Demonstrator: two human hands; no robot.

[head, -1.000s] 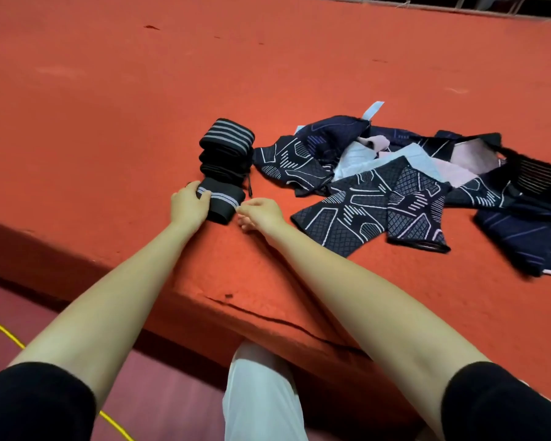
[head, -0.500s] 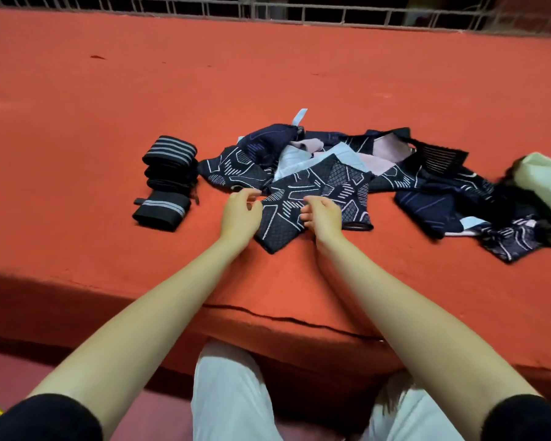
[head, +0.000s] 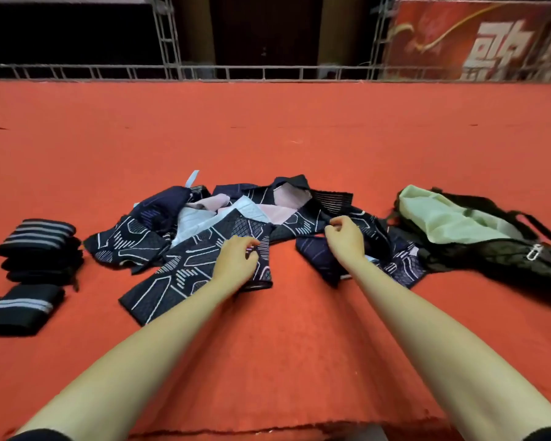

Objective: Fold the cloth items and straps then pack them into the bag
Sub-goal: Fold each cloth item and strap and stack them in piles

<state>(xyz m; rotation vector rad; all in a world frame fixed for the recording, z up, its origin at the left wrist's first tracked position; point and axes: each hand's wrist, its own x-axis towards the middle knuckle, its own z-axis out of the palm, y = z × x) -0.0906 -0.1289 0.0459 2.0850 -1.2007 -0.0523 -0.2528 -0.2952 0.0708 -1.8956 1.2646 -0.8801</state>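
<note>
A heap of navy patterned cloth pieces [head: 204, 249] with pale pink and white linings lies in the middle of the red carpeted platform. My left hand [head: 236, 264] rests on the nearest flat piece, fingers curled onto its upper edge. My right hand [head: 344, 238] hovers just over the right part of the heap, fingers loosely curled and holding nothing. At the far left sit folded black straps with grey stripes: a stack [head: 39, 249] and a single one [head: 23, 308] in front of it. A black mesh bag [head: 497, 259] with a pale green lining lies open at the right.
The red platform [head: 283, 138] stretches far back to a metal truss rail [head: 268, 71]. A red banner with white characters [head: 477, 39] hangs at the back right. The platform's front edge [head: 268, 431] runs just below my forearms.
Both hands left the folded straps and moved right onto the patterned cloth heap. The view swung up and right, which brought the bag fully into sight.
</note>
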